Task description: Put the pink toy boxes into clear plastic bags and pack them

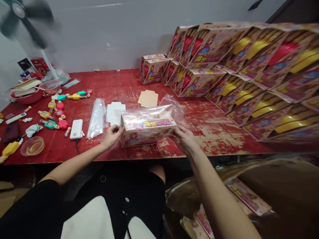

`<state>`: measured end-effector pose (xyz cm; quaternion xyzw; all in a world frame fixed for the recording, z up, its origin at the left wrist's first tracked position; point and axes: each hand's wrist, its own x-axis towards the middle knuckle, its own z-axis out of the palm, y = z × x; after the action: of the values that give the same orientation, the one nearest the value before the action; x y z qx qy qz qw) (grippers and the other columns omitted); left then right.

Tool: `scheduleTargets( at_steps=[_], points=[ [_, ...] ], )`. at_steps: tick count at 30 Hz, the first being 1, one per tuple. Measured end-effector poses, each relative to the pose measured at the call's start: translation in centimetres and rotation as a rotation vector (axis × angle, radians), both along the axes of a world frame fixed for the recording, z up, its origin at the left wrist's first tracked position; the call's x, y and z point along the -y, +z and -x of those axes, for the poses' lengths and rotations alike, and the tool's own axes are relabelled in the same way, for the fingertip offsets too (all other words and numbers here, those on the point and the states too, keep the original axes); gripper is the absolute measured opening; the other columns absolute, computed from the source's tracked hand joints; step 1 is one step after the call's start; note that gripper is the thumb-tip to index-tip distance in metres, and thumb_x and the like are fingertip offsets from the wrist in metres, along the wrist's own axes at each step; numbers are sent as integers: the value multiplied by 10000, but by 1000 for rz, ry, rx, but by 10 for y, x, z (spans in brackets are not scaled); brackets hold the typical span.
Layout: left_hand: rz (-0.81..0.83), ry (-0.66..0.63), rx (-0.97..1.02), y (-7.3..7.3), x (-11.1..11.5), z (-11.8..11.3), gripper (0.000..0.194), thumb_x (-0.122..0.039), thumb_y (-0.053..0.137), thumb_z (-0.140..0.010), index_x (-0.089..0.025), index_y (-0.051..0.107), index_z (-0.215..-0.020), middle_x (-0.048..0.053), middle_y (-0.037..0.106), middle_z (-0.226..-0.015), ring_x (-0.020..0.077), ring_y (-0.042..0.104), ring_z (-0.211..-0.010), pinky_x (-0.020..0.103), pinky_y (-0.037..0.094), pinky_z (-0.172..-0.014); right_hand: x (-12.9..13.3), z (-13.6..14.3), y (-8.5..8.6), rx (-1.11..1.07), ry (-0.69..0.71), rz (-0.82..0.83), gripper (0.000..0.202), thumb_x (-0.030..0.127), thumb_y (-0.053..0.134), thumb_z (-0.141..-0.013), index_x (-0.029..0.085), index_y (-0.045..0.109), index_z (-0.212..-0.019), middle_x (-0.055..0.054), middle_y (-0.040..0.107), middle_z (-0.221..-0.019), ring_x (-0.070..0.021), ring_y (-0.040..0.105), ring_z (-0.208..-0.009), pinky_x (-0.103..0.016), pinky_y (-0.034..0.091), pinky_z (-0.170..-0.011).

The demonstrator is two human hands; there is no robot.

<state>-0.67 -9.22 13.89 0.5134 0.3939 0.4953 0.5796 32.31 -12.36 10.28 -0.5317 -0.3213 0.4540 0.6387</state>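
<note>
Black-and-white clothing (112,189) before a worn red table (112,83), pale wall (112,39) behind.
Stacked boxes (209,53) rise beyond the right hand (184,139), a fan (18,10) far beyond the left hand (112,136). Between them is a box in clear film (148,124), the left pinching one end, the right gripping the other, both forearms (82,159) stretched forward.

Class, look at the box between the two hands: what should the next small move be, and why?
Probably the right hand should press the loose clear plastic flat against the box. A slack piece sticks out past the box's right end, which that hand is nearest to, while the left hand is at the opposite end and could steady it.
</note>
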Motion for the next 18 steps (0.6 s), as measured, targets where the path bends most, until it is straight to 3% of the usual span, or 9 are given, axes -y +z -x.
scheduleTargets(
  at_steps=[2, 5, 9, 14, 18],
  points=[
    [47, 26, 97, 11, -3, -7, 359, -396, 861, -769, -143, 610, -729, -15, 626, -683, 76, 558, -645, 183, 447, -644, -14, 0, 13, -3, 20, 9, 443, 443, 928, -542, 204, 619, -750, -11, 663, -710, -121, 622, -616, -226, 541, -548],
    [182, 102, 289, 27, -16, -16, 354, -380, 841, -808, -151, 574, -780, 1, 664, -693, 75, 584, -586, 191, 471, -606, -33, -3, 28, -22, 4, -8, 441, 411, 935, -548, 194, 591, -717, 11, 633, -649, -80, 552, -538, -187, 484, -498],
    [291, 192, 459, 38, -40, -26, 308, -261, 817, -846, -161, 528, -874, -39, 626, -654, 30, 486, -484, 139, 343, -474, -62, -2, 42, -36, -29, -30, 456, 366, 952, -549, 203, 584, -765, 39, 615, -626, -69, 512, -494, -177, 443, -454],
    [289, 304, 530, 40, -65, -32, 434, -126, 815, -825, -212, 519, -1131, -64, 676, -805, -11, 437, -489, 102, 223, -434, -90, 4, 45, -48, -71, -62, 492, 426, 951, -523, 211, 575, -757, 48, 616, -610, -81, 531, -483, -197, 478, -450],
    [390, 392, 530, 33, -56, -31, 463, -69, 821, -789, -186, 558, -1151, -64, 662, -767, -15, 404, -452, 118, 174, -404, -84, 5, 40, -9, -50, -75, 495, 357, 983, -427, 200, 613, -717, 24, 619, -577, -97, 526, -452, -199, 431, -384]
  ],
)
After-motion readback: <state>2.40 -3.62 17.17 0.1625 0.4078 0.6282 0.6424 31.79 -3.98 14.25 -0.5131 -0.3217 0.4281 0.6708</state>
